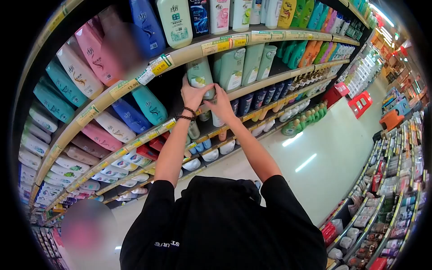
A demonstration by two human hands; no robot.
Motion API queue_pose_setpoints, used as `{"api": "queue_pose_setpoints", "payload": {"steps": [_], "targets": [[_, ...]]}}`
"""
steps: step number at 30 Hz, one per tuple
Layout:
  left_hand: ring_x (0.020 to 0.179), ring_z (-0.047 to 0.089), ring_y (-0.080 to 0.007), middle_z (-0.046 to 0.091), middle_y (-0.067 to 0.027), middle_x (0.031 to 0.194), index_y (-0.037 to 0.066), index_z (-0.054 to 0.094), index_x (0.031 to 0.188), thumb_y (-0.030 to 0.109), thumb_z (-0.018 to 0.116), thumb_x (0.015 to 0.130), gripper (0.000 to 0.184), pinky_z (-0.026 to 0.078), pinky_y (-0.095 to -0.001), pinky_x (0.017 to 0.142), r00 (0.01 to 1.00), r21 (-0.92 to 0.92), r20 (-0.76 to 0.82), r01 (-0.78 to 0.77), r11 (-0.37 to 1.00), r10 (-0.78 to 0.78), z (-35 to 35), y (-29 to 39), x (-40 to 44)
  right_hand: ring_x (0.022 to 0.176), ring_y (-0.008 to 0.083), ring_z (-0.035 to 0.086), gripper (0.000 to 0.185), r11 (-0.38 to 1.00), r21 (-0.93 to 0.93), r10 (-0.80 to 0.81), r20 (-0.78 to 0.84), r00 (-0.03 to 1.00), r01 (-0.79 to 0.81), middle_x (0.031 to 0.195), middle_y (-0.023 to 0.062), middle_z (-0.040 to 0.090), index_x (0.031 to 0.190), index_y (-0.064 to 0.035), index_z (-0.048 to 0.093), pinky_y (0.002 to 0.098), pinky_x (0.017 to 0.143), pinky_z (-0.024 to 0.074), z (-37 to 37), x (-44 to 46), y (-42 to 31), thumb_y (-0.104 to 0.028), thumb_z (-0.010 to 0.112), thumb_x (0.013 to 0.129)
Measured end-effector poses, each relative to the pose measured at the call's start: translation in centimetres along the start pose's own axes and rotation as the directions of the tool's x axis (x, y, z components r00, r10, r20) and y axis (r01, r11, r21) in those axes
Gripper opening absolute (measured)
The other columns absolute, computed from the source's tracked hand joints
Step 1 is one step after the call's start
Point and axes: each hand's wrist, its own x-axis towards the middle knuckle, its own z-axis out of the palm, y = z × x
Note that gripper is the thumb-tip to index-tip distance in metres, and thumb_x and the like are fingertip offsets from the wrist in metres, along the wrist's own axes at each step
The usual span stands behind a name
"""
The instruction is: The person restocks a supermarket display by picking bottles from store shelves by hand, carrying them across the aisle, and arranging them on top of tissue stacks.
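Observation:
Both my hands are at a pale green shampoo bottle [199, 72] at the front of a shelf, below a curved price rail [211, 47]. My left hand [194, 95], with a dark beaded bracelet on its wrist, wraps round the bottle's lower left side. My right hand [219, 106] grips it low on the right, fingers partly behind it. The bottle stands roughly upright, leaning slightly. Similar pale green bottles [231, 67] stand just to its right on the same shelf. A dark gap lies to its left, then a teal bottle [150, 104].
Above, the upper shelf carries a large white-green bottle [175, 22] and a blue one [147, 27]. Lower shelves hold dark blue bottles [245, 103]. Green bottles [303, 119] stand on the floor near a red step stool [360, 104]. Another stocked rack [382, 202] is at right.

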Motion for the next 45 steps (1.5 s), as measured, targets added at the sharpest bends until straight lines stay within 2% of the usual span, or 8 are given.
{"api": "queue_pose_setpoints", "payload": {"steps": [3, 9, 15, 17, 29, 32, 39, 45], "targets": [[0.104, 0.069, -0.0389, 0.069, -0.0256, 0.114, -0.004, 0.049, 0.135, 0.04, 0.095, 0.057, 0.1, 0.055, -0.0446, 0.088, 0.998, 0.025, -0.056, 0.04, 0.999, -0.038, 0.6, 0.2, -0.1, 0.111, 0.0386, 0.055, 0.087, 0.989, -0.127, -0.089, -0.101, 0.991, 0.076, 0.12, 0.0242, 0.056, 0.145, 0.0083, 0.035, 0.0442, 0.094, 0.0472, 0.9, -0.1, 0.5, -0.018, 0.082, 0.077], [0.117, 0.057, -0.0447, 0.059, -0.0283, 0.124, -0.001, 0.044, 0.139, 0.04, 0.094, 0.056, 0.105, 0.047, -0.0502, 0.097, 0.968, 0.133, -0.247, 0.066, 0.989, -0.031, 3.3, 0.6, -0.7, 0.122, 0.0461, 0.05, 0.09, 0.981, -0.189, -0.051, -0.088, 0.995, 0.034, 0.136, 0.0296, 0.051, 0.146, 0.0115, 0.03, 0.0481, 0.102, 0.0445, 0.8, 0.3, 0.4, -0.02, 0.079, 0.077], [0.123, 0.046, -0.0447, 0.052, -0.0261, 0.124, 0.002, 0.042, 0.139, 0.041, 0.094, 0.054, 0.107, 0.041, -0.0598, 0.098, 0.933, 0.394, -0.357, 0.197, 0.898, -0.048, 2.6, 0.0, 0.3, 0.115, 0.0474, 0.055, 0.082, 0.973, -0.224, 0.075, 0.094, 0.993, -0.052, 0.122, 0.0324, 0.06, 0.145, 0.0079, 0.036, 0.0499, 0.096, 0.0478, 0.9, 2.3, 0.8, -0.026, 0.075, 0.08], [0.115, 0.051, -0.047, 0.055, -0.0285, 0.121, 0.0, 0.046, 0.134, 0.043, 0.094, 0.055, 0.102, 0.045, -0.0531, 0.097, 0.932, 0.459, -0.361, 0.146, 0.876, 0.034, 1.4, -0.8, 0.6, 0.114, 0.0455, 0.056, 0.08, 0.967, -0.218, 0.151, 0.075, 0.986, -0.132, 0.115, 0.0295, 0.064, 0.145, 0.0051, 0.039, 0.0496, 0.096, 0.0481, 1.0, 1.8, -1.7, -0.029, 0.073, 0.081], [0.104, 0.065, -0.046, 0.062, -0.0275, 0.119, -0.004, 0.052, 0.127, 0.041, 0.088, 0.057, 0.091, 0.055, -0.0498, 0.087, 0.995, 0.484, -0.072, 0.101, 0.869, -0.075, -4.9, 4.4, 0.3, 0.113, 0.0321, 0.057, 0.085, 0.982, 0.182, 0.047, -0.018, 0.999, -0.043, 0.125, 0.0213, 0.06, 0.15, 0.002, 0.033, 0.0405, 0.094, 0.0485, 2.6, 0.2, -5.3, -0.016, 0.078, 0.08], [0.11, 0.063, -0.0433, 0.062, -0.0259, 0.122, -0.005, 0.05, 0.133, 0.039, 0.089, 0.057, 0.097, 0.052, -0.0467, 0.092, 0.993, 0.415, -0.013, 0.108, 0.904, -0.113, -6.1, 6.3, -1.7, 0.115, 0.0238, 0.058, 0.09, 0.653, 0.706, 0.127, 0.255, 0.959, -0.274, 0.133, 0.0189, 0.055, 0.153, -0.0032, 0.026, 0.0353, 0.091, 0.05, 2.5, -0.7, -4.7, -0.008, 0.077, 0.079], [0.116, 0.061, -0.0305, 0.06, -0.0224, 0.126, -0.008, 0.043, 0.138, 0.022, 0.094, 0.063, 0.095, 0.049, -0.0391, 0.1, 0.973, 0.178, 0.142, 0.154, 0.972, -0.181, -4.7, 7.3, -12.2, 0.133, 0.0222, 0.046, 0.096, 0.593, 0.735, -0.089, 0.465, 0.881, -0.329, 0.146, 0.0149, 0.044, 0.154, -0.0021, 0.021, 0.0346, 0.108, 0.0417, -4.5, -6.8, -3.8, -0.005, 0.079, 0.078], [0.117, 0.062, -0.0279, 0.061, -0.0202, 0.127, -0.005, 0.041, 0.14, 0.019, 0.088, 0.075, 0.084, 0.048, -0.0408, 0.102, 0.852, 0.022, 0.427, 0.326, 0.945, -0.303, -1.2, 7.9, -18.2, 0.141, 0.0216, 0.037, 0.105, 0.453, 0.647, 0.076, 0.657, 0.75, -0.613, 0.152, 0.012, 0.039, 0.157, -0.0021, 0.02, 0.0393, 0.119, 0.0313, -13.8, -14.3, -1.4, -0.004, 0.086, 0.075]]}}
